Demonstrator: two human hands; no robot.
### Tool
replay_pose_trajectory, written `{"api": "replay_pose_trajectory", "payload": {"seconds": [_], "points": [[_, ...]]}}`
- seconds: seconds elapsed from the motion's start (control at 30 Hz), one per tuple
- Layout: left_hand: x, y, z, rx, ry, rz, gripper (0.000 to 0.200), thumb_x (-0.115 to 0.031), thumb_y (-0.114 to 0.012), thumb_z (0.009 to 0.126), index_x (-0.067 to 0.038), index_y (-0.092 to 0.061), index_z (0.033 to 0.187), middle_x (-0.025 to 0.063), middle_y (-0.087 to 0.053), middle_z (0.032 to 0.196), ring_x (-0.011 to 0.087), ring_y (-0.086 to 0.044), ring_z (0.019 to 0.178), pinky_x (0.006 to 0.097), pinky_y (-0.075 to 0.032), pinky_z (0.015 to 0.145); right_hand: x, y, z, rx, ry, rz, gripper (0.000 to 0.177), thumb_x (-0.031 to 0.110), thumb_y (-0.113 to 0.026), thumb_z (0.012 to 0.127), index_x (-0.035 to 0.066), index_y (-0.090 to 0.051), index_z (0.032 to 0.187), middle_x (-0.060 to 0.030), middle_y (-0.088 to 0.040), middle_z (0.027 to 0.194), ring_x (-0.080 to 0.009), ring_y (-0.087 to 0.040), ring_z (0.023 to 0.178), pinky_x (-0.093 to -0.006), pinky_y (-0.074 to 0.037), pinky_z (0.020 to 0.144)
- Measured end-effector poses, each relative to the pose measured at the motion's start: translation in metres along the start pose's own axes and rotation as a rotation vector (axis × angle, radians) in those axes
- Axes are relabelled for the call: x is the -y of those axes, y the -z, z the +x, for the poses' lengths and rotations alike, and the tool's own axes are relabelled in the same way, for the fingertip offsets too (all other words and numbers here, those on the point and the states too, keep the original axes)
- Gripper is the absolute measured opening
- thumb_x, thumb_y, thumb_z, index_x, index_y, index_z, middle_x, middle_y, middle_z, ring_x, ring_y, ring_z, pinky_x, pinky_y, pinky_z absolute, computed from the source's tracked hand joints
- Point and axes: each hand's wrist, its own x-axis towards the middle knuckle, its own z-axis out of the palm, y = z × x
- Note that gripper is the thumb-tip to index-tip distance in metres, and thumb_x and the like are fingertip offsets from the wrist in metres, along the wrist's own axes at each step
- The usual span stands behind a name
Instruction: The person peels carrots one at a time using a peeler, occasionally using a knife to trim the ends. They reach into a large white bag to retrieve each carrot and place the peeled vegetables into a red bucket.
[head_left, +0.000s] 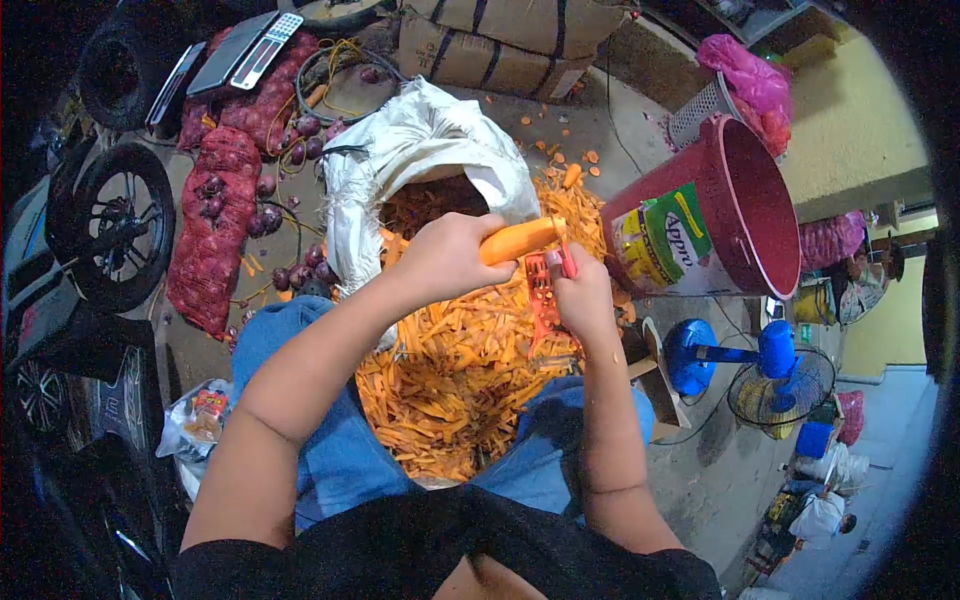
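Observation:
My left hand is wrapped round the near end of a peeled carrot, which points to the right. In my right hand is a red plastic hand grater with slots, its upper part right at the carrot's far end. Both hands are over a large heap of orange carrot strips between my knees. Behind the heap, a white woven sack lies with its mouth open toward me, and strips reach up to its opening.
A maroon bucket lies tilted at right, near a blue fan. Red mesh bags of onions and loose onions are at left, beside a motorbike wheel. Cardboard boxes stand at the back.

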Motion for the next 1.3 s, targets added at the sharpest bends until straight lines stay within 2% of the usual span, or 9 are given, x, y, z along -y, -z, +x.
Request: {"api": "replay_pose_trajectory", "payload": {"seconds": [0.17,0.3,0.4,0.63,0.67,0.87,0.93,1.07,1.3], "points": [[-0.015,0.006,-0.009,-0.026,-0.473,-0.098,0.027,-0.024,-0.062,0.055,-0.01,-0.053,0.077,0.0108,-0.053,0.067,0.0272,-0.052,0.063,0.0344,-0.041,0.057,-0.066,-0.028,0.03,0.194,-0.269,0.377,0.018,0.011,-0.043,0.071,0.003,-0.059,0.072,-0.0116,-0.056,0.06,-0.0193,-0.054,0.056,-0.0309,-0.041,0.051],[-0.007,-0.003,-0.004,-0.171,-0.491,-0.241,0.031,-0.016,-0.062,0.055,-0.011,-0.054,0.085,0.0101,-0.05,0.078,0.0259,-0.048,0.076,0.0331,-0.039,0.07,-0.097,-0.079,0.04,0.297,-0.268,0.468,0.025,0.025,-0.047,0.072,0.003,-0.056,0.08,-0.0054,-0.057,0.07,-0.0174,-0.055,0.064,-0.0308,-0.043,0.056],[-0.008,-0.008,0.0,-0.245,-0.54,-0.122,0.035,-0.011,-0.062,0.055,-0.01,-0.053,0.089,0.0102,-0.045,0.088,0.0256,-0.045,0.082,0.0334,-0.036,0.076,-0.02,-0.061,0.01,0.405,0.062,0.538,0.031,0.031,-0.047,0.073,0.006,-0.052,0.09,-0.0036,-0.055,0.081,-0.016,-0.053,0.075,-0.0315,-0.043,0.066],[0.009,-0.003,0.003,-0.136,-0.352,-0.324,0.03,-0.013,-0.063,0.063,-0.006,-0.053,0.09,0.0094,-0.048,0.089,0.0206,-0.048,0.084,0.0289,-0.038,0.075,0.004,-0.06,0.017,0.433,-0.275,1.491,0.039,0.035,-0.048,0.074,0.007,-0.045,0.1,-0.0059,-0.051,0.093,-0.0146,-0.047,0.09,-0.0304,-0.037,0.08],[0.014,0.0,0.005,-0.131,-0.335,-0.287,0.031,-0.014,-0.063,0.063,-0.003,-0.052,0.09,0.0093,-0.05,0.087,0.0187,-0.049,0.083,0.0277,-0.039,0.075,-0.013,-0.069,0.028,0.305,-0.503,1.511,0.033,0.029,-0.048,0.075,0.004,-0.046,0.096,-0.0067,-0.052,0.089,-0.0155,-0.05,0.085,-0.0294,-0.04,0.075],[0.019,-0.014,0.006,-0.1,-0.243,-0.185,0.035,-0.013,-0.061,0.063,-0.001,-0.047,0.093,0.0122,-0.053,0.085,0.0227,-0.053,0.08,0.0299,-0.041,0.07,-0.018,-0.049,0.034,0.013,-0.027,1.444,0.017,0.016,-0.046,0.078,0.003,-0.049,0.089,-0.008,-0.055,0.083,-0.0148,-0.054,0.069,-0.0258,-0.045,0.062],[0.009,-0.014,0.002,-0.025,-0.063,-0.167,0.038,-0.016,-0.063,0.06,0.0,-0.046,0.09,0.0146,-0.054,0.079,0.0259,-0.054,0.076,0.0307,-0.041,0.068,-0.007,-0.043,0.03,0.023,0.148,0.914,0.015,0.012,-0.045,0.078,0.003,-0.051,0.087,-0.0059,-0.056,0.078,-0.0131,-0.054,0.066,-0.0263,-0.045,0.06],[0.016,-0.016,0.008,-0.04,-0.014,-0.196,0.039,-0.013,-0.061,0.054,-0.001,-0.044,0.087,0.0155,-0.053,0.073,0.0279,-0.054,0.072,0.032,-0.041,0.064,0.003,-0.034,0.024,-0.073,0.071,0.29,0.017,-0.001,-0.045,0.068,0.0,-0.051,0.084,-0.0096,-0.054,0.069,-0.0155,-0.051,0.063,-0.0253,-0.04,0.06],[0.016,-0.008,0.013,-0.143,-0.027,-0.263,0.035,-0.006,-0.06,0.053,-0.004,-0.048,0.086,0.0101,-0.054,0.071,0.02,-0.054,0.068,0.0283,-0.041,0.063,0.002,-0.016,0.017,0.014,0.172,0.067,0.016,0.016,-0.052,0.068,0.003,-0.049,0.076,-0.0173,-0.05,0.06,-0.0314,-0.05,0.058,-0.0371,-0.038,0.052]]}}
